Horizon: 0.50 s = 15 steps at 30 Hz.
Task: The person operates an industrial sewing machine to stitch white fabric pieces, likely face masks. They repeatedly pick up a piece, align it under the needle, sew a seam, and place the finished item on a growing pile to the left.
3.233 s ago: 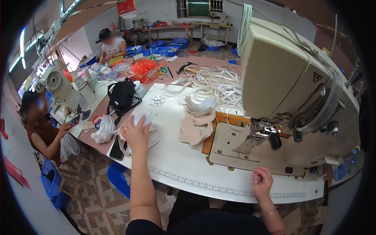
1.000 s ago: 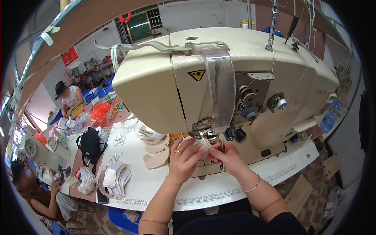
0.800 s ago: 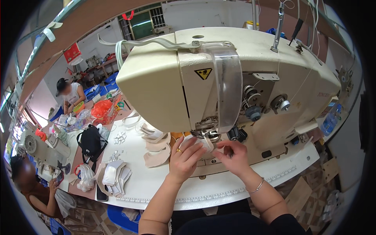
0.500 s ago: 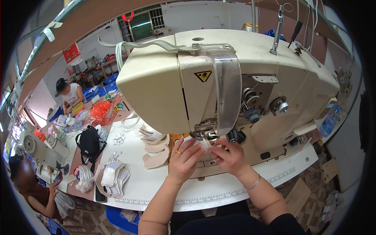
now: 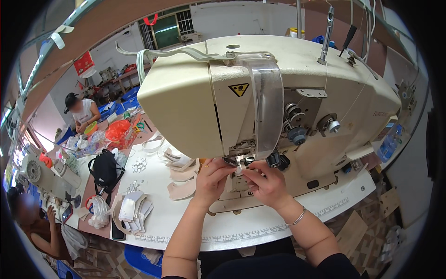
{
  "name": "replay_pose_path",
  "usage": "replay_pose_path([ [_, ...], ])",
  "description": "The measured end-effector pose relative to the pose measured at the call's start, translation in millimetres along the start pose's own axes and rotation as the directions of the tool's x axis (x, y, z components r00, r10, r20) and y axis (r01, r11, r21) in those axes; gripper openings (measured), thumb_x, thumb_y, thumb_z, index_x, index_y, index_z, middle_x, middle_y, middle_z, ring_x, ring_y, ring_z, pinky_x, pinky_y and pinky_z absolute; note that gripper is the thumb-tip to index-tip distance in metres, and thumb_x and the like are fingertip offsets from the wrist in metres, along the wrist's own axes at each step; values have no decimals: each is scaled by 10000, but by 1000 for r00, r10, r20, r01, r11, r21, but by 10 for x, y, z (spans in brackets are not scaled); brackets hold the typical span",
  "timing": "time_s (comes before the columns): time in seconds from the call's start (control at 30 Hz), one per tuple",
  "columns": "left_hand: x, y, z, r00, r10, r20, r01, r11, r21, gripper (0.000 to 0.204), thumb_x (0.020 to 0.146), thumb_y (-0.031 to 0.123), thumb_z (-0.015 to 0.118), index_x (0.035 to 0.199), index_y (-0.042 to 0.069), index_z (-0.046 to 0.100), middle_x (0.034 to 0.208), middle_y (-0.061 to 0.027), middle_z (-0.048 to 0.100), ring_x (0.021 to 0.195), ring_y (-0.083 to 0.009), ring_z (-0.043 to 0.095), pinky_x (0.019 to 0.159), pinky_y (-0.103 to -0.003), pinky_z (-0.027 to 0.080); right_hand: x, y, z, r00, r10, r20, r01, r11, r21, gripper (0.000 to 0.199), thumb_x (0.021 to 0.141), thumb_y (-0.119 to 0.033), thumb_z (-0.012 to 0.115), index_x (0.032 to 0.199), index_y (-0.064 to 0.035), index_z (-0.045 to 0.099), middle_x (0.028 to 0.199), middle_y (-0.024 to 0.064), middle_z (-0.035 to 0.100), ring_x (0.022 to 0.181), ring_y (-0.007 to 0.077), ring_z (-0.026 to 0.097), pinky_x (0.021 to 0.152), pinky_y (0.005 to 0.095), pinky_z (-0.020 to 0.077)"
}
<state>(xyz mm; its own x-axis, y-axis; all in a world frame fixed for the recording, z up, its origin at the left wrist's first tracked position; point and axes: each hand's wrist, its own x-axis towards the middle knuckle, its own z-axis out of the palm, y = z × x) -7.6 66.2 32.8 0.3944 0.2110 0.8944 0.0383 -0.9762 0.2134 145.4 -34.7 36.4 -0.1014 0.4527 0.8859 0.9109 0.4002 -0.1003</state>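
Both hands meet under the head of the large cream industrial sewing machine [image 5: 260, 102], at the needle area. The left hand [image 5: 211, 179] closes its grip narrowly, thumb and fingertips pinching a small pale piece of fabric [image 5: 240, 170] from the left; the right hand [image 5: 267, 183] pinches the same piece from the right, fingers curled tight, a thin silver bracelet [image 5: 297, 217] at its wrist. The piece itself sits just below the dark metal presser foot [image 5: 232, 162], between the two hands; most of it is hidden by the fingers, so its shape is hard to tell.

The main hazard, as I judge it, is how close the fingertips sit to the foot and needle: if the machine ran now, a fingertip could be caught. So small a piece could also slip from the pinch or go in crooked.

Left of the hands, beige cut fabric pieces [image 5: 182, 188] lie on the white desk [image 5: 223, 230]. Farther left is a stack of white folded pieces [image 5: 134, 211], then a black bag [image 5: 104, 169]. At the far left, another person in a dark cap [image 5: 81, 111] works at a cluttered table, and one more sits at the near left edge.
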Motion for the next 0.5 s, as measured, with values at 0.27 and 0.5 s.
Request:
replay_pose_path([
  [0.27, -27, -95, 60, 988, -157, -1, 157, 988, -11, 169, 661, -93, 619, 759, 44, 604, 761, -77, 558, 673, -221, 552, 550, -287, 443, -120, -41, -71, 997, 51, 63, -54, 997, 55, 266, 580, -19, 664, 830, -97, 615, 986, 25, 542, 662, 161, 503, 551, 269, 452],
  [0.5, -1, -131, 88, 976, -216, -26, 214, 976, -49, 118, 674, -86, 607, 696, 12, 545, 686, -81, 539, 624, -215, 531, 509, -273, 430, -188, -29, -86, 996, 45, 80, -51, 996, 80, 226, 592, -41, 674, 803, -92, 611, 1086, 14, 527, 638, 153, 500, 555, 265, 450],
])
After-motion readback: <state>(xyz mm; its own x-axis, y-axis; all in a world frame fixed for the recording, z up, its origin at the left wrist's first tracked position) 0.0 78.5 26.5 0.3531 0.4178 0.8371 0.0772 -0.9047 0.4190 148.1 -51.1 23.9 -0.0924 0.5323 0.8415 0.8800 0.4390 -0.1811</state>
